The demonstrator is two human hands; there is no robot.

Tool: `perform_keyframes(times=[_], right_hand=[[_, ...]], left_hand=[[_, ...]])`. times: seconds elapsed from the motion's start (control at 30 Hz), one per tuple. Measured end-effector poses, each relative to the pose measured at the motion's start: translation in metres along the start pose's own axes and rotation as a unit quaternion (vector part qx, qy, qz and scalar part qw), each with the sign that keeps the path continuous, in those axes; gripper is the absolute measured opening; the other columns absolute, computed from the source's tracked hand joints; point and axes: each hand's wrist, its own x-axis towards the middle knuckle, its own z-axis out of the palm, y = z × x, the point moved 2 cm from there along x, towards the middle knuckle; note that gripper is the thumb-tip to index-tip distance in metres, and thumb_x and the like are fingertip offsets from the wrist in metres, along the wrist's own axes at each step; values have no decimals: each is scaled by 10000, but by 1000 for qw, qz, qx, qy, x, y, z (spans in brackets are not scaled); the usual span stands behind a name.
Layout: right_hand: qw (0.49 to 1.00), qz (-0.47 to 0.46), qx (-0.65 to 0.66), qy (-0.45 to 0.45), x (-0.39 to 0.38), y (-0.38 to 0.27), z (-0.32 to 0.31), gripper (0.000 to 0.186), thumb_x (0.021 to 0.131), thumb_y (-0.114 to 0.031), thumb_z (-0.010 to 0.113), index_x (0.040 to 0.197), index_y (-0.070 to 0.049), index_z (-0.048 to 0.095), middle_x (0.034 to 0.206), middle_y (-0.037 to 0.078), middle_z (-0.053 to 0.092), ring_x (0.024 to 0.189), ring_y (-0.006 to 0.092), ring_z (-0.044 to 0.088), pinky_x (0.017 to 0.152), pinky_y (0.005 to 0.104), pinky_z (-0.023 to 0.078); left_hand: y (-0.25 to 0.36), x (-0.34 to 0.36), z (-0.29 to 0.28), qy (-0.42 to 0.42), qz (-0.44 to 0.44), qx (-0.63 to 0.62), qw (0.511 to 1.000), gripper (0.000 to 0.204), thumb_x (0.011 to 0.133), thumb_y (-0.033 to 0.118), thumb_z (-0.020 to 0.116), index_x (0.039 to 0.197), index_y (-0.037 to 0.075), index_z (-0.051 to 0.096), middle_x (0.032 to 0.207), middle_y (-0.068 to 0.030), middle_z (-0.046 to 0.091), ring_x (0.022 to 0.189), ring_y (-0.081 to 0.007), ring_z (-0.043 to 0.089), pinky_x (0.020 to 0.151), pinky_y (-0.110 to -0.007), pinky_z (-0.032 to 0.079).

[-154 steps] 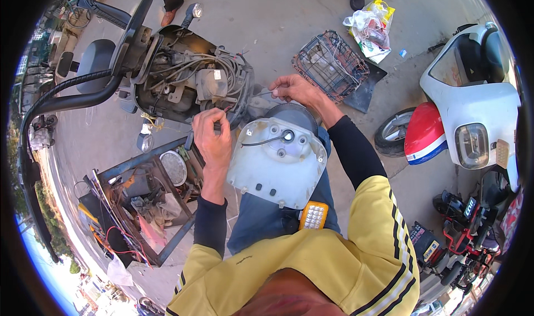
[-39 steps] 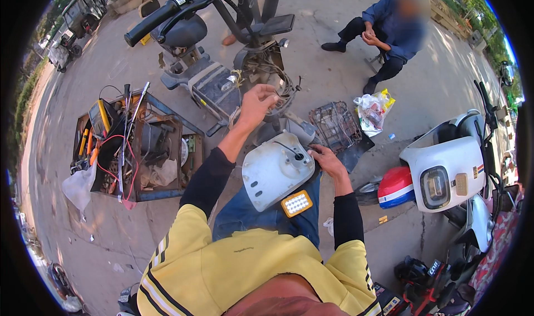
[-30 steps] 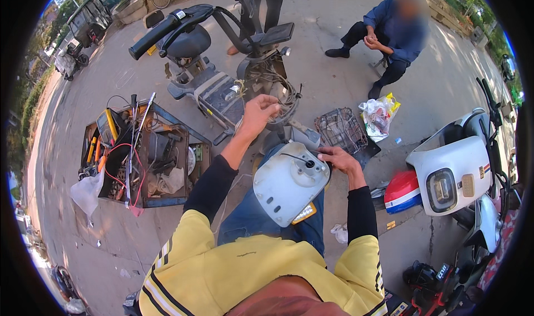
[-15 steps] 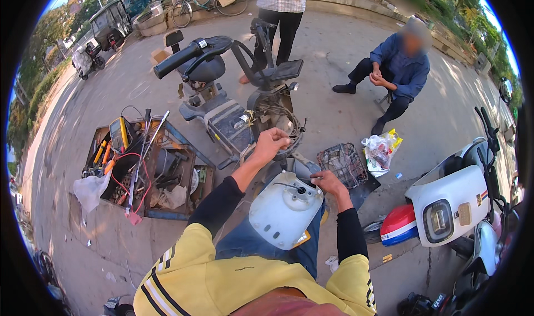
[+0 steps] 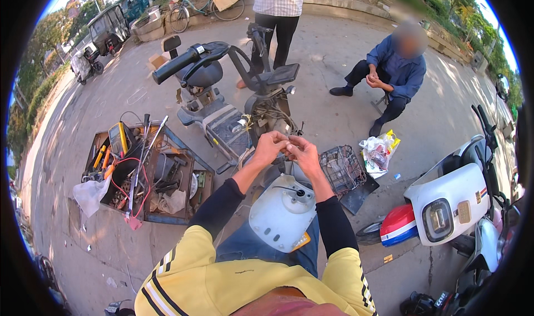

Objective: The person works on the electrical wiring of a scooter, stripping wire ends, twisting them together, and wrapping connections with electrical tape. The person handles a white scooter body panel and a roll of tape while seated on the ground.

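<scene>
My left hand [image 5: 271, 148] and my right hand [image 5: 303, 151] meet at the front of a partly stripped electric scooter [image 5: 222, 118]. The fingertips of both are pinched together; whatever sits between them is too small or hidden to make out. Just beyond them a tangle of loose wires [image 5: 276, 111] hangs out of the scooter's front. Below my wrists, a white plastic scooter panel [image 5: 281, 219] rests over my legs, with a short black cable coming from a round black fitting near its top.
At left stands an open toolbox [image 5: 146, 210] holding a yellow multimeter [image 5: 118, 139], screwdrivers and loose parts. A wire basket [image 5: 343, 168] and a plastic bag [image 5: 380, 152] lie to the right. A white scooter [image 5: 448, 205] is beyond them. One person [image 5: 395, 66] sits ahead; another [image 5: 278, 21] stands.
My right hand has left the edge of the white panel and moved up and left to join my left hand. Its fingers now pinch together with the left ones.
</scene>
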Motion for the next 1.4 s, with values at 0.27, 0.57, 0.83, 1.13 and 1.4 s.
perform_keyframes(times=[0.27,0.57,0.83,1.13,1.4], right_hand=[[1000,5,-16,13,-5,11,12,199,972,-84,762,1138,17,722,943,46,741,780,99,653,696,272,538],[998,-8,-50,22,-18,29,23,221,915,-19,766,1133,-4,740,901,18,724,776,83,623,685,279,510],[991,15,24,132,-24,48,27,134,995,-106,708,1074,1,719,826,10,680,705,89,609,613,266,499],[941,58,184,278,-19,60,4,172,1036,-134,681,1138,5,677,905,49,696,692,138,655,626,297,538],[924,67,203,316,-19,58,6,163,1028,-119,675,1119,14,695,885,55,700,661,120,636,562,283,527]], left_hand=[[-7,-6,-19,18,3,126,992,108,944,43,762,982,-54,734,877,-79,750,760,-116,673,687,-278,556],[-22,-14,-35,-6,-117,53,992,161,960,123,790,1005,-29,763,902,-64,758,772,-124,666,703,-282,546],[-28,-5,-34,-22,-135,50,989,192,950,136,796,1022,-40,766,908,-65,763,791,-126,687,715,-282,556],[1,66,0,-44,87,319,943,230,912,112,775,1077,-47,753,904,-120,771,834,-194,716,776,-336,561],[-9,116,33,-51,149,523,837,350,923,162,779,1217,-13,707,1241,-216,707,1181,-406,662,1006,-497,528]])
